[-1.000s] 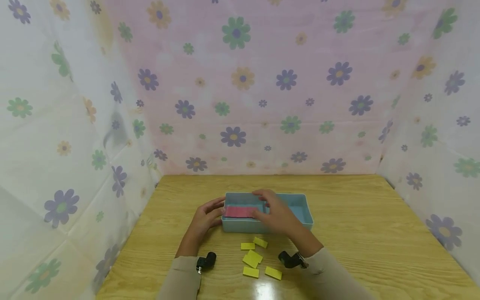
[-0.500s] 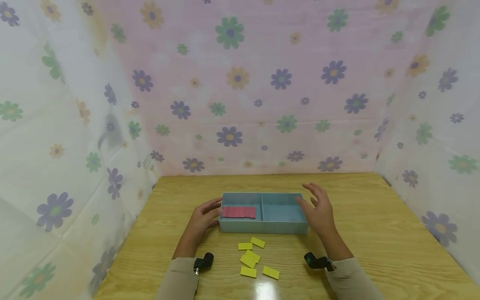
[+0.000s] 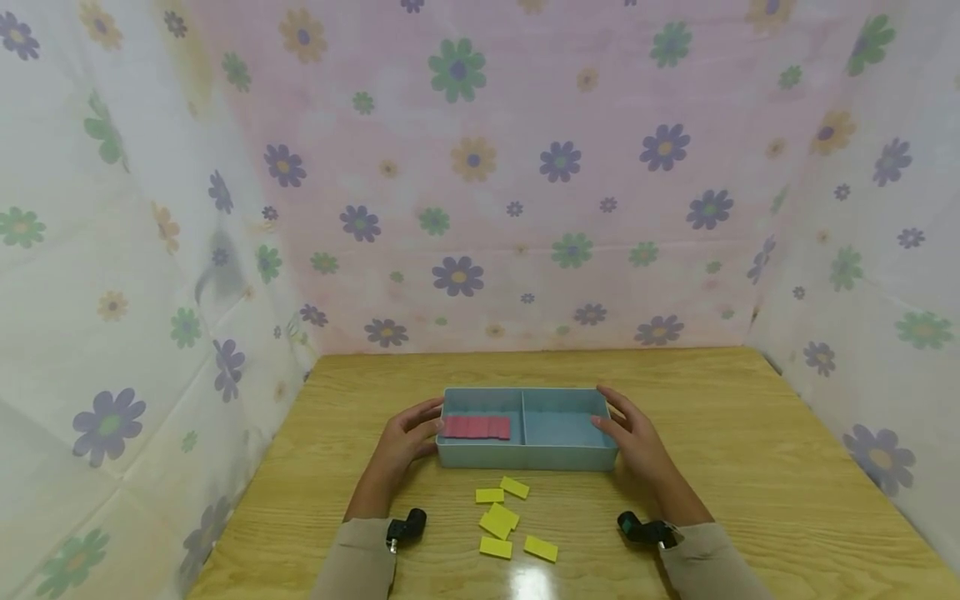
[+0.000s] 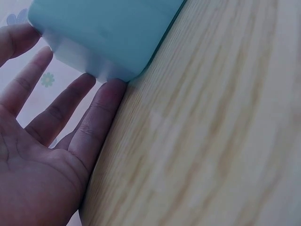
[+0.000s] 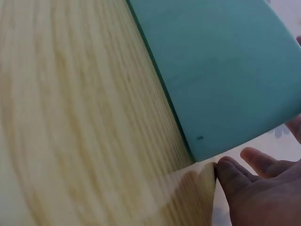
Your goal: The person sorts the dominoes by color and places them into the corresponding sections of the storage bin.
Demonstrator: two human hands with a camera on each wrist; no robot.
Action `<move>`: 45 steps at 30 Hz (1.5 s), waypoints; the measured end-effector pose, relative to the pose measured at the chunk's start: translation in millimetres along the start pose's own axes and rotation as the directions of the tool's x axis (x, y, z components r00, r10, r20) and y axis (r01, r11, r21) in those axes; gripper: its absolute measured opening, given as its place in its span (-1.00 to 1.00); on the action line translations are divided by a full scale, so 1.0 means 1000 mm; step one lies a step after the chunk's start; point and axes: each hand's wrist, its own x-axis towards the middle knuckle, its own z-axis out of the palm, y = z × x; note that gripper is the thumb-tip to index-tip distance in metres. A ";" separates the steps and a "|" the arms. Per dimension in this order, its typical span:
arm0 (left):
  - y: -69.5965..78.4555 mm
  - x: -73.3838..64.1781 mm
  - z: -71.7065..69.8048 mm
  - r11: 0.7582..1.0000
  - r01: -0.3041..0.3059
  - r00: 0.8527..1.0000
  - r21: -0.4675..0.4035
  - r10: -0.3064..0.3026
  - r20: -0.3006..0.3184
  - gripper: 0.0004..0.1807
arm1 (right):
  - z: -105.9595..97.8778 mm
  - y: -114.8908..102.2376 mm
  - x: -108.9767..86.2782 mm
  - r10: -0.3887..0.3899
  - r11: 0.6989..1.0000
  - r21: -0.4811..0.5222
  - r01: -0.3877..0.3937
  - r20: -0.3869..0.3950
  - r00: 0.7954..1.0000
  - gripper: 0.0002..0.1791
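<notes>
A light blue two-compartment box (image 3: pixel 525 457) sits on the table. My left hand (image 3: pixel 401 437) rests with spread fingers against its left end, thumb near the rim. In the left wrist view, nearly straight fingertips (image 4: pixel 87 79) touch the end wall. At the right end my right hand (image 3: pixel 637 437) has its thumb over the rim and its other fingers outside. The right wrist view shows the lower fingers (image 5: pixel 230 172) close to the box's bottom corner; the rest are partly cut off. Pink domino-like blocks (image 3: pixel 476 427) stand in a row in the left compartment.
In front of the box lie several flat yellow rectangular blocks (image 3: pixel 496 547), two of them overlapping. The wooden table (image 3: pixel 750 467) extends to a flowered cloth (image 3: pixel 525 167) at the back and sides. Each wrist carries a small black camera (image 3: pixel 408 525).
My right hand has gone from over the pink blocks and the divider to the box's right end, then closer against it. The left hand stays at the left end. The pink row is now uncovered.
</notes>
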 end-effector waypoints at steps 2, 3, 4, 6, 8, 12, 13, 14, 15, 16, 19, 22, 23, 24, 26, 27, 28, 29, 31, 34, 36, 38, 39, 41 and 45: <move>0.000 0.000 0.001 1.000 0.002 1.000 0.001 -0.002 0.001 -0.48 | -0.001 0.002 -0.001 0.002 1.000 -0.007 -0.002 -0.001 1.000 -0.29; 0.000 0.000 0.001 1.000 0.002 1.000 0.000 -0.002 0.002 -0.48 | -0.002 0.002 -0.002 0.003 1.000 -0.011 -0.003 -0.002 1.000 -0.29; -0.001 0.001 0.001 1.000 0.002 1.000 0.000 -0.002 0.004 -0.48 | -0.003 0.003 -0.003 0.006 1.000 -0.017 -0.006 0.002 1.000 -0.28; -0.001 0.000 0.001 1.000 0.000 1.000 0.007 0.000 0.006 -0.48 | -0.006 0.003 -0.004 0.008 1.000 -0.026 -0.007 0.013 1.000 -0.29; -0.001 0.000 0.000 1.000 0.002 1.000 0.007 -0.002 0.007 -0.48 | -0.008 0.004 -0.005 -0.006 1.000 -0.023 0.006 0.036 0.999 -0.30; -0.001 -0.001 -0.001 1.000 0.002 1.000 -0.006 -0.002 0.009 -0.48 | -0.014 0.006 -0.006 -0.063 0.998 0.024 0.061 0.098 0.993 -0.32; -0.001 -0.002 -0.001 1.000 0.004 1.000 -0.010 -0.004 0.007 -0.48 | -0.015 0.007 -0.006 -0.076 0.996 0.044 0.072 0.110 0.991 -0.32; -0.001 -0.002 0.000 1.000 0.000 1.000 -0.010 0.001 0.007 -0.47 | -0.015 0.008 -0.006 -0.084 0.995 0.054 0.078 0.120 0.989 -0.32; 0.000 -0.002 0.000 1.000 -0.002 1.000 -0.007 0.002 0.005 -0.47 | -0.016 0.009 -0.006 -0.085 0.995 0.060 0.078 0.124 0.989 -0.32; 0.000 -0.003 0.000 1.000 -0.006 1.000 -0.003 0.006 0.004 -0.47 | -0.016 0.009 -0.006 -0.085 0.995 0.057 0.078 0.131 0.988 -0.31; 0.001 -0.003 0.001 1.000 -0.016 1.000 0.009 0.016 -0.002 -0.46 | -0.017 0.010 -0.006 -0.070 0.997 0.049 0.064 0.143 0.987 -0.31; 0.002 -0.004 0.001 1.000 -0.019 1.000 0.021 0.019 -0.001 -0.46 | -0.017 0.010 -0.007 -0.056 0.998 0.046 0.049 0.156 0.986 -0.30; 0.002 -0.004 0.001 1.000 -0.018 1.000 0.021 0.018 -0.001 -0.46 | -0.016 0.010 -0.007 -0.055 0.997 0.059 0.046 0.159 0.986 -0.29; 0.002 -0.004 0.002 1.000 -0.018 1.000 0.024 0.018 0.000 -0.46 | -0.016 0.010 -0.007 -0.054 0.997 0.070 0.044 0.161 0.985 -0.29; 0.003 -0.004 0.002 0.999 -0.017 1.000 0.028 0.017 -0.003 -0.47 | -0.016 0.009 -0.007 -0.056 0.995 0.088 0.043 0.154 0.987 -0.29; 0.004 -0.003 0.002 0.999 -0.018 1.000 0.029 0.018 -0.003 -0.47 | -0.016 0.009 -0.007 -0.056 0.994 0.096 0.042 0.151 0.987 -0.29; 0.005 -0.003 0.002 0.999 -0.019 1.000 0.031 0.019 -0.002 -0.46 | -0.016 0.009 -0.007 -0.057 0.994 0.099 0.043 0.147 0.988 -0.29; 0.006 -0.003 0.003 0.999 -0.015 1.000 0.031 0.015 -0.001 -0.46 | -0.015 0.009 -0.007 -0.057 0.994 0.100 0.043 0.143 0.988 -0.30; 0.009 -0.003 0.004 0.998 -0.020 1.000 0.057 0.020 -0.005 -0.46 | -0.016 0.010 -0.008 -0.051 0.995 0.092 0.039 0.137 0.989 -0.30; 0.016 -0.004 0.005 0.988 -0.048 0.998 0.147 0.053 -0.030 -0.48 | -0.017 0.014 -0.009 -0.040 0.997 0.068 0.032 0.129 0.991 -0.31; 0.021 -0.007 0.006 0.965 -0.073 0.993 0.252 0.093 -0.068 -0.51 | -0.018 0.015 -0.009 -0.035 0.998 0.060 0.028 0.123 0.992 -0.32; 0.028 -0.011 0.007 0.921 -0.100 0.983 0.376 0.150 -0.106 -0.53 | -0.018 0.016 -0.009 -0.031 0.998 0.057 0.025 0.117 0.993 -0.33; 0.032 -0.015 0.007 0.893 -0.112 0.976 0.437 0.182 -0.121 -0.54 | -0.017 0.016 -0.009 -0.029 0.998 0.057 0.023 0.116 0.993 -0.33; 0.040 -0.023 0.008 0.834 -0.133 0.960 0.535 0.243 -0.140 -0.55 | -0.017 0.016 -0.009 -0.025 0.998 0.058 0.019 0.113 0.993 -0.33; 0.053 -0.042 0.012 0.747 -0.161 0.933 0.646 0.329 -0.148 -0.61 | -0.014 0.014 -0.009 -0.019 0.998 0.064 0.011 0.118 0.993 -0.33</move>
